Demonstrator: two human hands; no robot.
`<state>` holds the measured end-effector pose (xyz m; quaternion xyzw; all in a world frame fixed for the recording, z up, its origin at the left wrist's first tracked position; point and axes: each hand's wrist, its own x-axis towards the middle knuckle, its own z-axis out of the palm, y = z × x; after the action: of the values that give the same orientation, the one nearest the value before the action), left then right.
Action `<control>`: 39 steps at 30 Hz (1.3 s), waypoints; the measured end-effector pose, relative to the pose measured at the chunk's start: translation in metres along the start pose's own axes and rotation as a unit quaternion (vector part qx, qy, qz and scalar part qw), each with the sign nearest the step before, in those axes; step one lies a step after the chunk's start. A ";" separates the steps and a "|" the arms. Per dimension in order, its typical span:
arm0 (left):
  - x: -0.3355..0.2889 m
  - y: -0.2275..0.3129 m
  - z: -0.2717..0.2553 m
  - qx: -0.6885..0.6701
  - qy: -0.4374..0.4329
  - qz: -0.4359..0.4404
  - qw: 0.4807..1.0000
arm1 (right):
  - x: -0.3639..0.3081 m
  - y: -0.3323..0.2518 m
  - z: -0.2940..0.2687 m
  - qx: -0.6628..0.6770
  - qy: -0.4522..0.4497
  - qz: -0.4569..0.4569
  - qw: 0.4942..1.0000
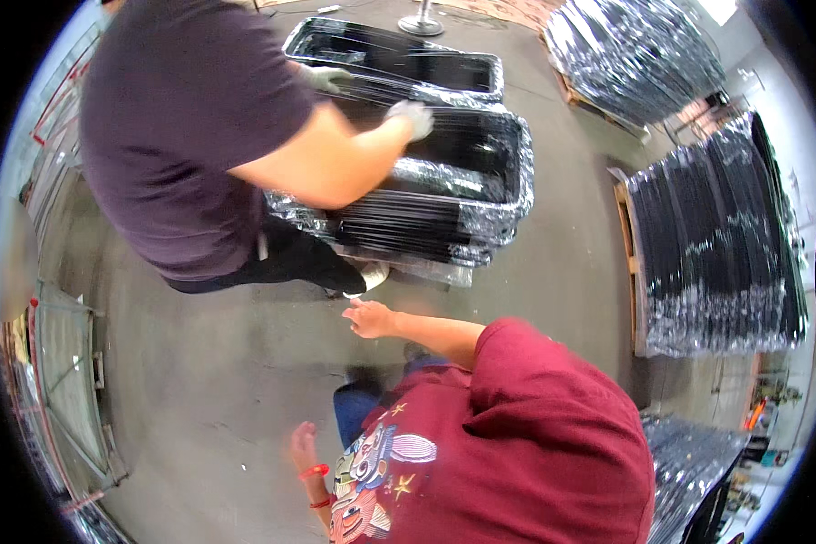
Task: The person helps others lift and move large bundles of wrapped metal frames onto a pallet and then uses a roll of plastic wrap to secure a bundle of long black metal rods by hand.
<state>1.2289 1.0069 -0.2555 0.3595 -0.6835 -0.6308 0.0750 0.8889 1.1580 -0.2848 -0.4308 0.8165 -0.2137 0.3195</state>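
My right hand (369, 319) reaches out over the floor at the middle, beside the co-worker's shoe. Its fingers are loosely bent and apart, and nothing shows in them. Lower down, my left hand (305, 444), with red bands at the wrist, is raised in front of my maroon shirt. It is somewhat blurred; its fingers look stretched out and empty. Beyond my right hand stands a stack of black tubs (490, 227) wrapped in clear stretch film. A co-worker in a dark shirt (190, 136) bends over it, with a gloved hand (412, 118) on the wrapped tubs.
Film-wrapped black stacks (716, 245) stand on wooden pallets at the right, with another wrapped stack (639, 63) at the far right. A metal frame rack (68, 363) lines the left side. A round metal post base (421, 24) rests on the grey concrete floor (199, 390).
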 end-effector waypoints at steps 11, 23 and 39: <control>0.050 0.014 -0.014 0.023 -0.223 -0.021 0.974 | -0.105 -0.025 0.057 0.232 0.114 0.083 0.962; 0.007 0.108 0.379 0.124 -0.539 0.026 0.833 | -0.402 0.159 0.011 0.342 0.440 0.226 0.799; 0.107 0.230 0.641 0.149 -0.284 -0.021 0.947 | -0.381 0.382 -0.141 0.506 0.349 0.228 0.755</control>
<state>0.7026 1.4498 -0.2059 0.1870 -0.7548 -0.5994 -0.1899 0.7349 1.6938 -0.2955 0.0969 0.7181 -0.6519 0.2235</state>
